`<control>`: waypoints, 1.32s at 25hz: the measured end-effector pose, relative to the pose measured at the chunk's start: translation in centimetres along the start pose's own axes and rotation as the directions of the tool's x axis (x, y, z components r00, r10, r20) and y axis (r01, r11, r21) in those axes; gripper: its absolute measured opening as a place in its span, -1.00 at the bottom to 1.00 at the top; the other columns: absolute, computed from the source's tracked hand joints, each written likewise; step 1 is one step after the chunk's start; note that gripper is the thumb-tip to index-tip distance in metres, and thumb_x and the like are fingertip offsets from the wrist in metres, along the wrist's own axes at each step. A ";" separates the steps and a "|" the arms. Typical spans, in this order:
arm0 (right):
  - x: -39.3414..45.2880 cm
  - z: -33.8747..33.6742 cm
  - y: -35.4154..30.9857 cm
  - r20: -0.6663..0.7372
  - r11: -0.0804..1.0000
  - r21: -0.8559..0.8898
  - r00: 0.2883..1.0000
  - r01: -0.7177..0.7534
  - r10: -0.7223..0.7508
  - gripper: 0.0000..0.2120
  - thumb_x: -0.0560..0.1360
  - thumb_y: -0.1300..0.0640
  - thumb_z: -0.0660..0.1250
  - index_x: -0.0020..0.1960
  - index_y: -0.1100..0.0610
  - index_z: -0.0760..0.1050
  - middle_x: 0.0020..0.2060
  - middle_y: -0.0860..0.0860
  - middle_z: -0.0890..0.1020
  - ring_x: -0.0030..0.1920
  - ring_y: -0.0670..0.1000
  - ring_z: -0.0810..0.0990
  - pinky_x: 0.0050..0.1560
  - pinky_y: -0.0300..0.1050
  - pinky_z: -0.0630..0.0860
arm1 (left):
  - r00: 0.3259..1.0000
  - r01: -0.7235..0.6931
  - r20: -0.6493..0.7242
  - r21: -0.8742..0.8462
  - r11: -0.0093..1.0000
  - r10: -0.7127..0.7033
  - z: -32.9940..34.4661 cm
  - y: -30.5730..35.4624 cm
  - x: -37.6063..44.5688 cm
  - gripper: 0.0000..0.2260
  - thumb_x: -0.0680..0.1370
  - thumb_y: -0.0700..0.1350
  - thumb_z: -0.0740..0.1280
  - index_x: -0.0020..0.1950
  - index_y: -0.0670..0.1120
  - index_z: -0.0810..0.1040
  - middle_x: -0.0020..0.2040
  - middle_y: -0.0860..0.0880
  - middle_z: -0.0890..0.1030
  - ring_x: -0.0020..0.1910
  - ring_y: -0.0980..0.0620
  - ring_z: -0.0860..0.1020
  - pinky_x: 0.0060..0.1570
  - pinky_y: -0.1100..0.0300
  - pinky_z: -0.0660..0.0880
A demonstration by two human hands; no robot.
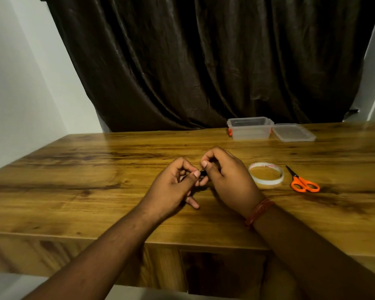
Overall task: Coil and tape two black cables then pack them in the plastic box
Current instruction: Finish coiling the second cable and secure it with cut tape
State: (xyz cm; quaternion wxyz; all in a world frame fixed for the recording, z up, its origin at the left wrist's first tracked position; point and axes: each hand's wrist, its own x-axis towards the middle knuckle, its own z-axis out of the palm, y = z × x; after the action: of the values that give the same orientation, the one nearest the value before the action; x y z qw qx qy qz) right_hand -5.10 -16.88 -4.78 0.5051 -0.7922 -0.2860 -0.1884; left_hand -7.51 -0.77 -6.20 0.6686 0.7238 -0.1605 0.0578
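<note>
Mid-table, left hand (173, 187), right hand (223, 176) pinch black cable (202, 173)

Glossy wooden table (95, 176); clear plastic box (250, 128).

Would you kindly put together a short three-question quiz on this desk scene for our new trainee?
1. True or false: the lid is on the plastic box.
2. Which lies nearer the right hand: A) the tape roll or B) the orange scissors?
3. Fill in: the left hand and right hand both pinch a small ____ object between them.

Key
1. False: the lid lies on the table just right of the open box.
2. A: the tape roll sits between that hand and the scissors.
3. Black; presumably part of a cable, though little of it shows.
</note>
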 end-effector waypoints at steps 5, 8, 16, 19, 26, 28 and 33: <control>0.1 -0.1 0.0 0.001 1.000 -0.019 1.000 -0.021 0.021 -0.93 0.61 0.16 0.23 -0.03 0.05 0.46 -0.12 -0.02 0.59 -0.29 -0.15 0.64 -0.34 -0.39 0.45 | 0.999 -0.023 -0.040 0.045 0.999 0.025 0.0 0.2 -0.1 -0.96 0.61 -0.21 0.29 0.03 -0.18 0.47 -0.19 -0.09 0.63 -0.24 0.02 0.66 -0.37 0.03 0.63; 0.1 -0.6 -0.3 -0.040 0.993 0.073 0.995 -0.092 0.095 -0.92 0.62 0.15 0.21 -0.02 0.07 0.47 -0.14 -0.01 0.64 -0.31 -0.12 0.65 -0.36 -0.33 0.51 | 0.998 0.005 -0.067 -0.037 0.999 -0.008 -0.3 0.5 0.0 -0.95 0.60 -0.25 0.29 0.04 -0.20 0.46 -0.18 -0.12 0.63 -0.27 0.00 0.66 -0.43 0.09 0.63; 0.4 -1.2 0.6 -0.250 0.986 -0.158 0.968 -0.057 0.016 -0.90 0.57 0.19 0.28 -0.04 0.05 0.56 -0.08 -0.08 0.57 -0.13 -0.19 0.50 -0.13 -0.53 0.37 | 0.989 0.046 -0.128 -0.203 0.978 -0.073 -0.7 1.0 0.1 -0.94 0.59 -0.25 0.29 0.06 -0.17 0.47 -0.16 -0.10 0.64 -0.25 0.00 0.63 -0.47 0.17 0.59; 0.5 -1.0 0.7 -0.192 0.957 -0.290 0.980 -0.004 -0.054 -0.87 0.58 0.17 0.26 0.03 0.08 0.58 -0.04 -0.09 0.55 -0.06 -0.18 0.45 -0.10 -0.58 0.29 | 0.993 0.042 -0.107 -0.139 0.989 -0.057 -0.6 0.9 0.1 -0.91 0.59 -0.26 0.29 0.08 -0.21 0.46 -0.16 -0.13 0.64 -0.26 0.02 0.65 -0.46 0.13 0.61; 0.2 -0.5 0.5 -0.044 0.987 -0.145 0.996 0.064 -0.071 -0.88 0.56 0.19 0.28 -0.01 0.06 0.59 -0.10 -0.08 0.62 -0.06 -0.12 0.55 -0.08 -0.22 0.47 | 0.999 -0.039 0.042 0.148 0.988 0.034 -0.1 0.1 -0.5 -0.88 0.60 -0.24 0.32 -0.06 -0.03 0.54 -0.15 -0.07 0.64 -0.22 -0.13 0.59 -0.25 -0.01 0.62; 0.3 -0.8 0.7 -0.102 0.976 -0.214 0.992 0.048 -0.072 -0.88 0.57 0.18 0.28 0.01 0.05 0.60 -0.06 -0.08 0.60 -0.04 -0.12 0.53 -0.07 -0.24 0.46 | 0.998 -0.057 0.012 0.198 0.979 0.056 -0.1 0.1 -0.6 -0.87 0.60 -0.22 0.33 -0.08 0.00 0.54 -0.13 -0.06 0.65 -0.10 -0.25 0.64 -0.19 -0.07 0.63; 0.4 -1.2 1.1 -0.084 0.927 -0.375 0.995 0.025 -0.061 -0.83 0.60 0.14 0.24 0.09 0.05 0.59 0.04 -0.04 0.56 0.03 -0.04 0.52 0.03 -0.06 0.53 | 0.979 -0.201 0.058 0.452 0.869 0.196 -0.3 0.2 -0.8 -0.94 0.60 -0.14 0.33 -0.06 -0.01 0.53 -0.10 0.03 0.66 -0.21 -0.07 0.64 -0.28 -0.06 0.59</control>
State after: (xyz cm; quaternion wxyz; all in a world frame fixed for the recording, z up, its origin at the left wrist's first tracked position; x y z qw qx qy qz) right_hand -4.07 -18.23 -4.75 0.3539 -0.8576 -0.2382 -0.2874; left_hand -8.26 -0.37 -6.25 0.4702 0.8400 -0.2195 0.1585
